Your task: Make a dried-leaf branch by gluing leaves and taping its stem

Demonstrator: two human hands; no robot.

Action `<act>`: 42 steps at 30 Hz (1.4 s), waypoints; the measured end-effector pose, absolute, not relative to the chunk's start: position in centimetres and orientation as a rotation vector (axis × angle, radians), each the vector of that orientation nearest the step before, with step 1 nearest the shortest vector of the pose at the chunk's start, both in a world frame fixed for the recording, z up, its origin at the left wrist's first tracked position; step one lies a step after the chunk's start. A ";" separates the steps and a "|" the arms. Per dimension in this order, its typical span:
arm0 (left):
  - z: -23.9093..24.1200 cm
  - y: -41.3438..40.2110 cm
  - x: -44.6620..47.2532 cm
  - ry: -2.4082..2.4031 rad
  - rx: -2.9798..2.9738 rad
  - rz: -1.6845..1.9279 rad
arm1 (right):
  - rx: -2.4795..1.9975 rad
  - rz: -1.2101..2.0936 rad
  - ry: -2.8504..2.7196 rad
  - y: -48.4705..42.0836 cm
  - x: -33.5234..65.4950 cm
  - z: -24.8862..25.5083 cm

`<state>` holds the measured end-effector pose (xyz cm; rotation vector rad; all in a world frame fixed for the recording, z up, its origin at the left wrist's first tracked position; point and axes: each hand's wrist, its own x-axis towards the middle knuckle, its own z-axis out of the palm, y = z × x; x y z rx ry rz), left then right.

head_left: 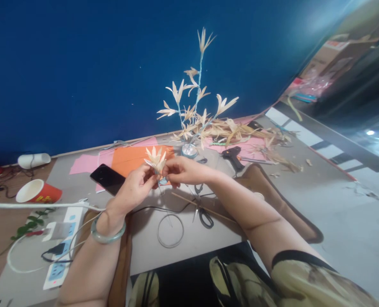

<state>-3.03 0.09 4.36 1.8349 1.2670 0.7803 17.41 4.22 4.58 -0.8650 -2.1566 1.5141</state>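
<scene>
Between my two hands is a small cream flower (156, 157) of pointed, dry husk-like petals. My left hand (135, 187), with a pale green bangle on the wrist, pinches it at the base from the left. My right hand (186, 170) is closed at the same base, its fingertips on a light-blue strip of tape (163, 181); the exact grip is partly hidden. Thin wire hangs below the flower. Behind the hands stands an arrangement of similar flowers (194, 102) on blue-wrapped stems.
Below my hands lie a wire coil (170, 231), scissors (205, 217) and a thin stick (183, 197). A glue gun (232, 158) and dry husks (237, 132) are at right. Leftward are a phone (108, 178), an orange sheet (128, 157), a paper cup (45, 192) and a power strip (57, 273).
</scene>
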 end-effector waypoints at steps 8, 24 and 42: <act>3.8 0.3 -3.1 1.312 1.813 0.858 | -0.813 1.566 -2.019 4.4 16.7 3.9; 3.6 0.2 -2.6 1.401 1.808 0.951 | -0.952 1.442 -1.910 3.7 15.6 3.4; 4.3 0.3 -2.0 1.210 1.351 1.033 | -0.824 1.575 -1.901 3.3 16.0 3.9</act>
